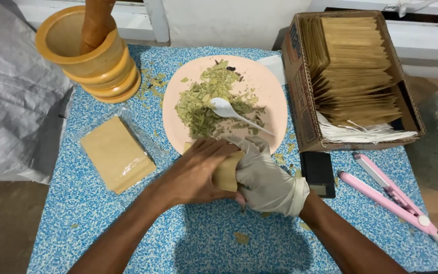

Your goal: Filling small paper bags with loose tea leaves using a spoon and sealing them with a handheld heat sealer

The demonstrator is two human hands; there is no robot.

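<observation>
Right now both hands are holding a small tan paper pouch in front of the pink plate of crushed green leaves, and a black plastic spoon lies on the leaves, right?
Not quite: the plastic spoon is white, not black, as the head view shows. The rest holds: the bare left hand and gloved right hand hold the tan paper pouch before the pink plate of leaves.

A small home packing station for dried herbs: a table with a blue speckled cloth (102, 223) carries a round pink plate (275, 109) of crushed green leaves (198, 104), a yellow wooden mortar (89, 56), a cardboard box of tan paper pouches (353, 66) and a pink handheld sealer (394, 195).
</observation>
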